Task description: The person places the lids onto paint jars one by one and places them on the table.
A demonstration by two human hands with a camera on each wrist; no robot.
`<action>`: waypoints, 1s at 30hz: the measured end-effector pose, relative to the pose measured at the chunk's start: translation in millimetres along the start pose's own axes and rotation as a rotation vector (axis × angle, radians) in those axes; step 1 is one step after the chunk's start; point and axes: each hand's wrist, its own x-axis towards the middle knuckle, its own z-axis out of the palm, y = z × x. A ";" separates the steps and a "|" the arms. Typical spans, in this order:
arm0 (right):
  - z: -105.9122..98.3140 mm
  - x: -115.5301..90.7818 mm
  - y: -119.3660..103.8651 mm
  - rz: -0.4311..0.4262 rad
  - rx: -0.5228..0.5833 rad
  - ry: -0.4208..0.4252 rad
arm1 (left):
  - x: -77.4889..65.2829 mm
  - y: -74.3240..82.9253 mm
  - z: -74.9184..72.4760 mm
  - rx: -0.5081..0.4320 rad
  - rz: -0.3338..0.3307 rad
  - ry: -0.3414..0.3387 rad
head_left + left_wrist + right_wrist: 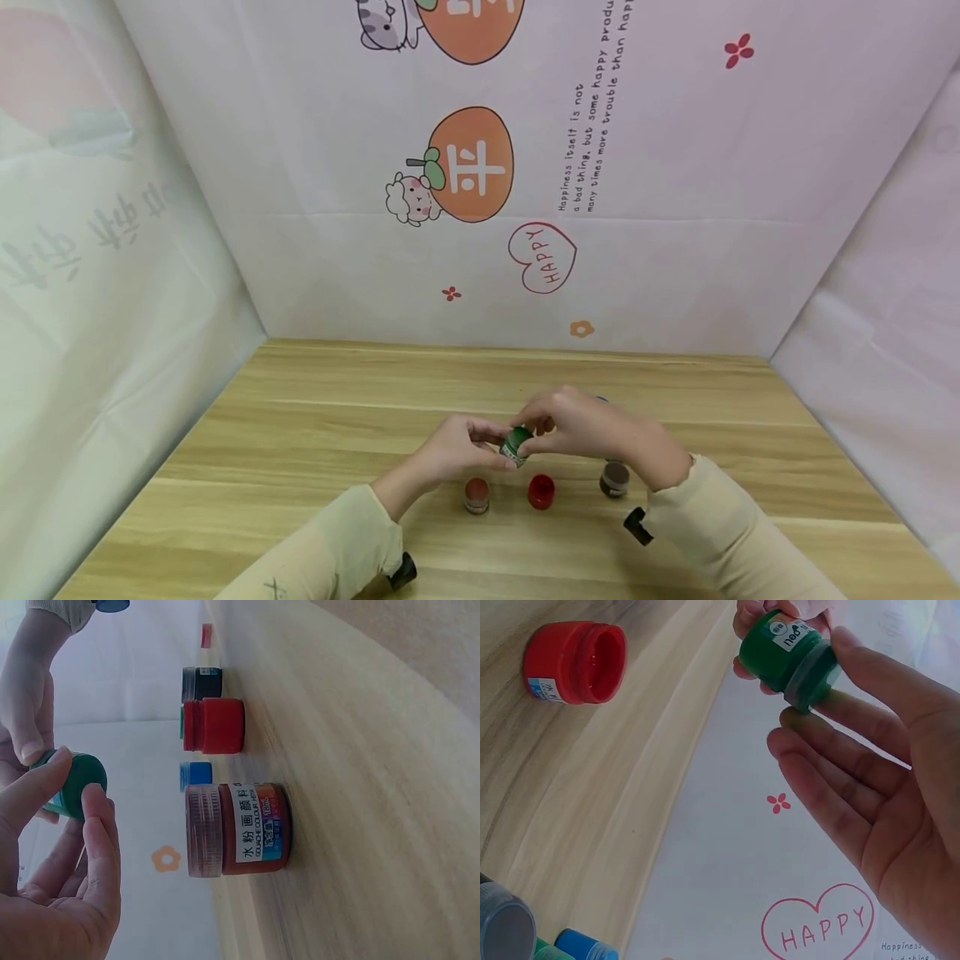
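Note:
A small green gouache paint jar (pixel 516 444) is held above the table between both hands. My left hand (pixel 453 450) grips the jar's body with thumb and fingers. From the other side, my right hand (pixel 581 423) pinches the clear-rimmed lid (pixel 814 679) between thumb and fingers; the right wrist view shows its other fingers extended. Below the hands stands a red paint jar (pixel 542 492), its mouth uncovered in the right wrist view (pixel 562 664). Left of it is a lidded reddish-brown jar (pixel 255 832) with a white label.
A dark lidded jar (pixel 615 479) stands to the right, near the right wrist. A blue jar (pixel 585 945) and another green one (pixel 551 951) are mostly hidden by the right arm in the head view. Printed white cloth (pixel 337 275) rises behind the wooden table (pixel 300 533).

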 end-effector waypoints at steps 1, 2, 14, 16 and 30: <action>0.5 0.2 -0.2 0.010 -0.008 0.004 | -0.2 -0.1 0.0 -0.003 0.001 -0.004; 0.9 0.2 -0.4 0.015 -0.017 0.010 | -0.3 -0.3 -0.1 -0.005 0.002 -0.007; -3.1 1.1 -1.5 -0.051 0.016 -0.019 | -1.0 0.0 -2.8 0.032 0.004 0.016; -3.1 1.6 -2.2 -0.015 0.010 -0.025 | -1.7 0.1 -2.6 0.024 0.007 0.014; 0.9 0.7 0.2 -0.070 0.004 0.008 | -1.3 2.2 -2.5 0.012 -0.001 0.011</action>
